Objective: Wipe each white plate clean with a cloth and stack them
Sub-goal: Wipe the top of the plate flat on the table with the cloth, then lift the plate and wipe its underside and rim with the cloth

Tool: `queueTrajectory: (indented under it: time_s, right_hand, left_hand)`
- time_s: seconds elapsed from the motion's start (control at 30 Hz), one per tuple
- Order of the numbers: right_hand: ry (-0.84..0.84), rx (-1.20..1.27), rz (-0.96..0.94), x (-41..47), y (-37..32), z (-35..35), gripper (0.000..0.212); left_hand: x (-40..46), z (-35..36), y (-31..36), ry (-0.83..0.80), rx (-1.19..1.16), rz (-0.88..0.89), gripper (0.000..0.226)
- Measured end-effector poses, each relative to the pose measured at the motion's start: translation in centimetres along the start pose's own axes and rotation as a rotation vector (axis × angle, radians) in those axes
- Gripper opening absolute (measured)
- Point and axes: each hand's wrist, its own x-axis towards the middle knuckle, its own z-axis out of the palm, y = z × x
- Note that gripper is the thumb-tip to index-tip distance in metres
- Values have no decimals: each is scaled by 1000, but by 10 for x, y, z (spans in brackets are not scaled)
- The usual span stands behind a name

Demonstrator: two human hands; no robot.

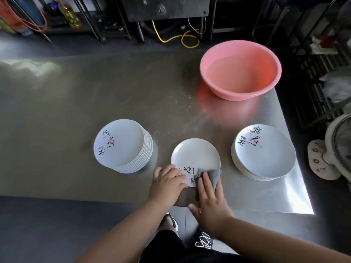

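A single white plate [195, 154] with black brush writing lies on the steel table near its front edge. My left hand [167, 184] rests on the plate's near left rim, fingers bent over it, holding it down. My right hand [209, 200] lies flat, fingers straight, pressing a grey cloth [213, 175] onto the plate's near right part. To the left stands a tall stack of the same plates [123, 147]. A lower stack of plates [264, 152] sits to the right.
A pink plastic basin [240, 70] stands at the back right of the steel table [76, 111]. The table's right edge runs close past the right stack; a white fan [334, 149] stands beyond it. Cables and bottles lie behind the table.
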Motion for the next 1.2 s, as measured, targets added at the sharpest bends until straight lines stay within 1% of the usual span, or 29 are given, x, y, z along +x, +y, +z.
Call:
queueTrajectory:
  time_s: [0.07,0.13,0.23,0.3,0.37,0.47,0.53,0.6,0.63,0.67,0.7,0.73,0.8,0.87,0.93,1.0,1.07,1.13,1.17,1.2]
  right_hand:
    - [-47,-19,23,-13,-5,7,90]
    - [21,-16,26,-3,5,2,90]
    - [51,102,92,35,26,-14,87]
    - [103,135,93,48,33,-15,80]
    - [194,165,54,45,32,-8,70]
    - [280,96,-84,29,33,5,58]
    - [390,138,-179,27,42,5,46]
    - [439,270,-181,26,44,-7,24]
    - [448,323,-128,26,42,-19,10]
    - [423,349,-45,28,42,-31,12]
    - [358,335,43,31,43,-42,25]
    - [261,306,131,36,47,-51,33]
    - [103,252,262,49,54,-69,38]
    - [-32,180,352,63,56,-84,40]
    - [-123,191,412,78,55,-94,45]
    - [-198,217,449,91,51,-101,50]
    - [-248,218,404,100,44,-105,47]
    - [-339,209,331,103,39,-111,45]
    - [-378,242,364,105,39,-114,45]
    - [-378,320,426,108,39,-116,46]
  left_hand:
    - [-3,1,5,-12,-37,-18,22]
    - [-5,1,7,-30,-70,-39,17]
    - [-4,0,8,-67,-105,-65,28]
    - [-2,1,8,-37,-124,-48,26]
    - [-1,3,7,3,-142,-27,23]
    - [1,0,5,41,-133,1,16]
    - [4,-2,4,41,-104,24,14]
    - [4,-6,2,24,-94,46,18]
    - [2,-9,0,15,-92,46,19]
    - [0,-14,0,5,-82,20,21]
    - [-1,-19,0,-7,-59,-36,26]
    - [-1,-24,1,-19,-32,-111,34]
    - [7,-36,4,-70,9,-280,51]
    - [23,-45,4,-205,7,-442,66]
    - [41,-50,2,-352,14,-550,70]
    - [57,-52,-1,-451,16,-600,64]
    - [71,-54,-3,-502,-8,-634,60]
    - [83,-56,-7,-535,-63,-674,63]
    - [87,-59,-9,-557,-101,-696,64]
    - [90,-62,-11,-580,-146,-720,66]
